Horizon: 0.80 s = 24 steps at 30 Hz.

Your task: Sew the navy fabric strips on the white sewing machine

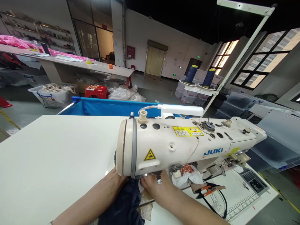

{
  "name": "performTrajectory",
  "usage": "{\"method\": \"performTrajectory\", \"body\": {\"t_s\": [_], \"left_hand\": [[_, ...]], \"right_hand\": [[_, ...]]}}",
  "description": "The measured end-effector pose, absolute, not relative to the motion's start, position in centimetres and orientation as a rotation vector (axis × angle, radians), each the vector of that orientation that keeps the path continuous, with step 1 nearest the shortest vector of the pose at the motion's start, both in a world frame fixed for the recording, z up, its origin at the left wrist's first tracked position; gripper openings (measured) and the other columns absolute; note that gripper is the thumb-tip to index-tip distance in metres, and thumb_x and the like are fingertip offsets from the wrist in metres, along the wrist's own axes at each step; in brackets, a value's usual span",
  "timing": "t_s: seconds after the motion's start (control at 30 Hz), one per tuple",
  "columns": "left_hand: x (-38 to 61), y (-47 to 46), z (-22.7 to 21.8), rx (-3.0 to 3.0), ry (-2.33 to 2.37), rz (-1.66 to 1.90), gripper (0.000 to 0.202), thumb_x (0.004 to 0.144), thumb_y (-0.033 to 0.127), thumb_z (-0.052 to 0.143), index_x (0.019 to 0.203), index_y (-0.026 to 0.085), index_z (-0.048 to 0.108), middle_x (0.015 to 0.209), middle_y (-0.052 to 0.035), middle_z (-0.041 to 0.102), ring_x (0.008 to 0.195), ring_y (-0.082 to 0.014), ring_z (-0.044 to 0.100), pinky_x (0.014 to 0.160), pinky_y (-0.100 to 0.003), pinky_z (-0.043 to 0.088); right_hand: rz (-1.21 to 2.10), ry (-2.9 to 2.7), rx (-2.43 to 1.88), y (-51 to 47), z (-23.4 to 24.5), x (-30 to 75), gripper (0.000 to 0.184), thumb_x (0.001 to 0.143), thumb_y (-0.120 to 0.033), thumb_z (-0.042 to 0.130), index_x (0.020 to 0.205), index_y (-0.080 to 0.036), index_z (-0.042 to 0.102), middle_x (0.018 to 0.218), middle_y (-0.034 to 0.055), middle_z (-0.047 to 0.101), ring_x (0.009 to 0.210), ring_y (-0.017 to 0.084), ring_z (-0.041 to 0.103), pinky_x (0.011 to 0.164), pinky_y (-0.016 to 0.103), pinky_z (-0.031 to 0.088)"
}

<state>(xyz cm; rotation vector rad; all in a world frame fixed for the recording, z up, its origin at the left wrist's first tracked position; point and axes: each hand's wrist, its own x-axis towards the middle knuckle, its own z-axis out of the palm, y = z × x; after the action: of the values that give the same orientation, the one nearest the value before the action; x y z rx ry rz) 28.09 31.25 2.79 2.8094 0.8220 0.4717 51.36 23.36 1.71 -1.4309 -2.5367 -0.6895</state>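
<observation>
A white JUKI sewing machine (pixel 161 147) stands across the worktable, and its head covers the fingers of both hands. My left hand (pixel 117 177) lies low at the left end of the head, against dark navy cloth (pixel 124 203). The cloth runs from beneath the head down toward me, between my forearms. On the other side my right hand (pixel 156 183) reaches under the head near the needle area, close to the cloth's right edge. Whether either hand grips the cloth is hidden.
Orange-handled thread snips (pixel 206 189) lie right of my right forearm, by a printed ruler (pixel 243 206). Blue thread cones (pixel 191 74) stand on a rack behind the machine. A blue cloth bin (pixel 100 107) adjoins the table's far edge. Plastic boxes (pixel 276 137) are stacked at right.
</observation>
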Motion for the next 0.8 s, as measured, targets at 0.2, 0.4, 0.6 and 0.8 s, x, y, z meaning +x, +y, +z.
{"method": "performTrajectory", "body": {"t_s": [0.2,0.4,0.6,0.8], "left_hand": [[28.0,31.4,2.4,2.767,0.848,0.396,0.065,0.087,0.004,0.038,0.145,0.034,0.045,0.138,-0.0001,0.059,0.126,-0.0215,0.056,0.107,-0.036,0.05],[28.5,31.0,3.1,2.689,0.888,0.418,0.055,0.091,0.008,0.038,0.138,0.032,0.053,0.131,-0.0024,0.064,0.12,-0.0227,0.06,0.102,-0.037,0.053],[28.6,30.7,3.8,2.671,0.909,0.373,0.053,0.094,0.011,0.038,0.142,0.03,0.05,0.138,-0.0028,0.059,0.128,-0.0217,0.054,0.11,-0.037,0.046],[28.4,31.1,3.4,2.617,0.88,0.374,0.051,0.1,0.015,0.034,0.146,0.032,0.043,0.142,-0.0025,0.055,0.13,-0.0193,0.052,0.112,-0.035,0.044]], "right_hand": [[-0.968,-2.603,-1.416,23.5,1.2,51.5,0.049,0.088,-0.011,0.045,0.136,-0.02,0.052,0.132,0.0093,0.059,0.099,0.031,0.064,0.077,0.049,0.062],[-1.03,-2.664,-1.381,23.0,2.8,51.5,0.046,0.087,-0.014,0.047,0.132,-0.019,0.056,0.114,0.0088,0.066,0.094,0.032,0.066,0.067,0.047,0.063],[-1.078,-2.638,-1.381,22.8,4.0,51.2,0.048,0.084,-0.015,0.052,0.132,-0.017,0.056,0.109,0.0097,0.069,0.085,0.03,0.068,0.065,0.042,0.063],[-1.181,-2.555,-1.269,22.9,3.7,51.4,0.045,0.086,-0.016,0.049,0.13,-0.013,0.057,0.106,0.0111,0.068,0.078,0.029,0.068,0.059,0.042,0.063]]}}
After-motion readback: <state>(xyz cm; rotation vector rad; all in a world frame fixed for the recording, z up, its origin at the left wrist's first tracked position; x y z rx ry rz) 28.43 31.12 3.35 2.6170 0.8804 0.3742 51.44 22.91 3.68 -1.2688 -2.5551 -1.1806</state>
